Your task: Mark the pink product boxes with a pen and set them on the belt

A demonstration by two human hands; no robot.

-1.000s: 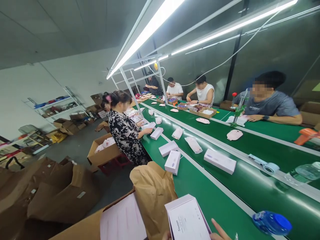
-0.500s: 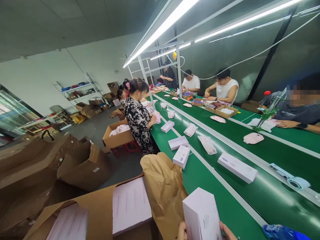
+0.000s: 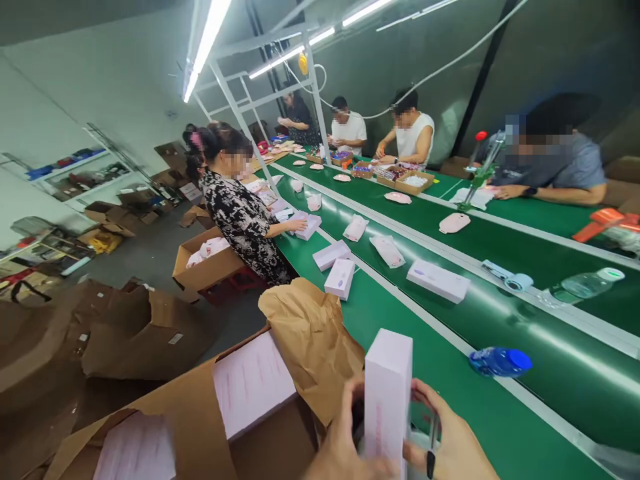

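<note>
A slim white carton with faint pink print stands upright between my two hands. My left hand curls around its left side, its lower fingers blurred by motion. My right hand, with a black band on one finger, closes on the right side of the carton. Behind the right fingers shows something clear that I cannot make out. To the left, an open cardboard box holds stacks of similar white cartons. Crumpled brown paper hangs over that box's edge.
A green conveyor table carries pink pouches and white cartons. A blue-capped bottle lies at the near side, a clear bottle farther off. One co-worker stands ahead; several sit opposite.
The carton has been turned so a narrow side faces me, and both hands have come farther into view. The view has swung right. The co-worker ahead now reaches onto a carton.
</note>
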